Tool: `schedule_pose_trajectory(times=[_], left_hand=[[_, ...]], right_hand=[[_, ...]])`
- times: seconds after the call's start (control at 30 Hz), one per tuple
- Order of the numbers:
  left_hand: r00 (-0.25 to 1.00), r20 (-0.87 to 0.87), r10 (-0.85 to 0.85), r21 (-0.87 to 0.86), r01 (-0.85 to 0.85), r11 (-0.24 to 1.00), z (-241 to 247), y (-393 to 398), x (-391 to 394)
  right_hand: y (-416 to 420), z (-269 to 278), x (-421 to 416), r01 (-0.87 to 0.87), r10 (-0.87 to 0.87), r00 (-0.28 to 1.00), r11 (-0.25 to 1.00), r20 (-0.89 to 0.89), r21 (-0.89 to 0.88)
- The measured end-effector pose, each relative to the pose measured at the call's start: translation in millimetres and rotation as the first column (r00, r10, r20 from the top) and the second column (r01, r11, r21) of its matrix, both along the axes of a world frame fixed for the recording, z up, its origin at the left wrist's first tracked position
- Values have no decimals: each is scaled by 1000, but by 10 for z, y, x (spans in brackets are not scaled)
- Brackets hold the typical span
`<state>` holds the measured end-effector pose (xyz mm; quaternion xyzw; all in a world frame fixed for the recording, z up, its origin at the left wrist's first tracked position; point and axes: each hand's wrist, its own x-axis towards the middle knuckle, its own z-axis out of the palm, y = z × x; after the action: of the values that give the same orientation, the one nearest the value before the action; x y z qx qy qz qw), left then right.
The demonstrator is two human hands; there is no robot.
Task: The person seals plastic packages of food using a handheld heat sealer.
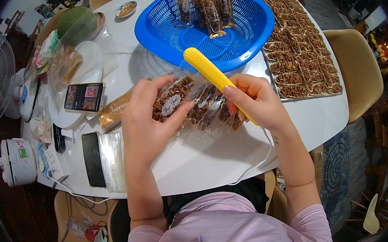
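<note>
My left hand [152, 119] holds a clear-wrapped nut bar [174, 100] with a printed oval on its wrapper. In my right hand [248, 98] is a yellow corded handheld tool [214, 73], perhaps a bag sealer, its rounded end pointing up and left. More wrapped nut bars [203, 111] lie on the white table between my hands, partly hidden by my fingers. Just beyond, a blue plastic basket [151, 41] holds several packed bars [211, 12]. At the right, a tray [307, 97] bears rows of unwrapped nut bars [290, 66].
Left on the table are a lit phone [84, 97], a dark phone [93, 160], clear plastic sleeves [112, 162], brown printed packaging [115, 109] and a power strip [56, 162]. The tool's white cord [258, 165] runs to the near edge. A small dish [126, 9] stands farther back.
</note>
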<state>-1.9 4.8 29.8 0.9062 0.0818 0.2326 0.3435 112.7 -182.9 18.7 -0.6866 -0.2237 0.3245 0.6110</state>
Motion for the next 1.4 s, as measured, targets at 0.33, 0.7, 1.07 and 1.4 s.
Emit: schedule_pose_trajectory(times=[0.33, 0.7, 1.07, 1.4], left_hand=[[998, 3, -55, -55, 55, 997, -55, -21, 27], [999, 29, -29, -18, 29, 999, -25, -31, 31], [983, 28, -183, -572, 166, 803, -104, 24, -38], [956, -136, -260, -608, 126, 784, -79, 72, -36]], right_hand=[[-14, -27, 22, -20, 21, 1000, 999, -19, 48], [-23, -41, 42, -19, 21, 999, 997, -27, 70], [-34, 16, 5, -146, 152, 985, 987, -87, 70], [-13, 4, -1, -138, 142, 986, 989, -93, 48]])
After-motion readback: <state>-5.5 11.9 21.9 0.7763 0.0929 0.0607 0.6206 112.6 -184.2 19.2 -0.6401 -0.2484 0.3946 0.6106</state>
